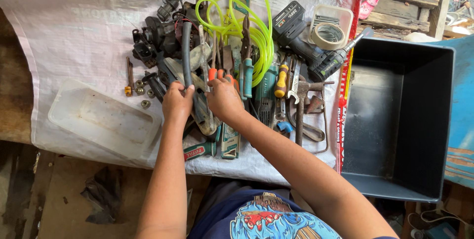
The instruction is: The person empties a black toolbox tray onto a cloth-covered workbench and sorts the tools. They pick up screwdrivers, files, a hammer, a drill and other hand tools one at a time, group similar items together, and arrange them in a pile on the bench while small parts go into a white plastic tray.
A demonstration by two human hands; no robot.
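My left hand (pixel 177 102) is closed around the near end of a dark rubber hose (pixel 186 51) that runs away from me across a heap of hand tools. My right hand (pixel 223 99) rests just to the right of it, fingers curled over orange-handled pliers (pixel 213 73) and a saw blade beneath. Around both hands lie a teal-handled tool (pixel 248 77), a yellow-handled screwdriver (pixel 281 80), a rusty hammer (pixel 300 105) and a coil of bright green tubing (pixel 247 21). Whether the right hand truly grips anything is unclear.
A clear plastic lid (pixel 101 118) lies at the left on the white woven sheet (pixel 74 26). A cordless drill (pixel 306 46) and a small tray with tape rolls (pixel 330 27) sit at the back. A large dark empty bin (pixel 400 115) stands at the right.
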